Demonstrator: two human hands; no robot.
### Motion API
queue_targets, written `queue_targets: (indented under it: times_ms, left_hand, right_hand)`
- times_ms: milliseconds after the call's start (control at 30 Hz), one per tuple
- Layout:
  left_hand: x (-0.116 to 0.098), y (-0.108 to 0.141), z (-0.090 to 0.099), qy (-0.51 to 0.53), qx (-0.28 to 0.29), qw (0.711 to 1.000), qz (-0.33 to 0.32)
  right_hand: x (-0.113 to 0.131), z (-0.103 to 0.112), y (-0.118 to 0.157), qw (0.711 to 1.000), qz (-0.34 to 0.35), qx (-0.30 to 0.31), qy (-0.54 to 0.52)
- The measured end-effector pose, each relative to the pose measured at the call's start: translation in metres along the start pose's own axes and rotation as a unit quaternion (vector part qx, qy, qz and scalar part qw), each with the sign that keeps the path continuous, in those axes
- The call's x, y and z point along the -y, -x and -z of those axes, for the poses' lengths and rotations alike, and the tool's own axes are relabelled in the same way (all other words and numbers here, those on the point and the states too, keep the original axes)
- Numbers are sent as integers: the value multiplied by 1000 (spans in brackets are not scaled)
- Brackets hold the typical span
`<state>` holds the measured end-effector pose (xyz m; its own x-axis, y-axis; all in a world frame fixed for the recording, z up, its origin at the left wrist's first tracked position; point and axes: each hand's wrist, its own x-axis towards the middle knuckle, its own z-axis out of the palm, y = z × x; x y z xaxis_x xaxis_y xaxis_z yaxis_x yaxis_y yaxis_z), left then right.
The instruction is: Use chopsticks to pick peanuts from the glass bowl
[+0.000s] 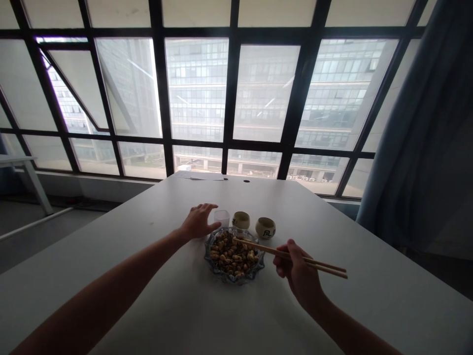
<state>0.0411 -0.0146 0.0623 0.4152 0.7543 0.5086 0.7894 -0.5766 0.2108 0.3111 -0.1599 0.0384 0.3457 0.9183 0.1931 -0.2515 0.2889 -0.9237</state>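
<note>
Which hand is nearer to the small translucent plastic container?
Left. The left hand is just beside the container, at its left side; touching is unclear. The right hand is farther, to its right and nearer the camera, holding light-brown wooden chopsticks.

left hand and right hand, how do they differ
The left hand is open beside the clear container; the right hand is closed around chopsticks. The left hand is left of the glass bowl; the right hand is right of it. Both hands are bare.
</note>
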Motion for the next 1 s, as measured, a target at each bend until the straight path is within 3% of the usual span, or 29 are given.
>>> queue_targets:
  times_ms: [167,333,400,467,533,600,733,1000]
  left_hand:
    - [-17,-39,0,-45,152,986,59]
    - [-9,-53,-6,-19,210,972,104]
    - [-4,-50,-7,-10,186,981,59]
    - [0,-43,-8,-24,123,992,-32]
    - [2,-36,-8,-52,57,990,-118]
    - [5,-31,-8,-70,29,984,-159]
    - [6,-27,-9,-79,11,981,-179]
    - [4,-24,-8,-77,-22,982,-169]
  right_hand:
    - [-9,7,-3,999,-28,-17,3]
    - [-13,10,-6,1000,-25,-13,5]
    - [-12,10,-7,1000,-17,-12,15]
    - [-11,11,-7,999,9,-9,41]
    - [-10,13,-6,995,52,1,80]
    - [-10,13,-4,989,95,21,113]
    - [-11,12,3,979,132,57,143]
    - [-15,13,4,974,141,85,154]
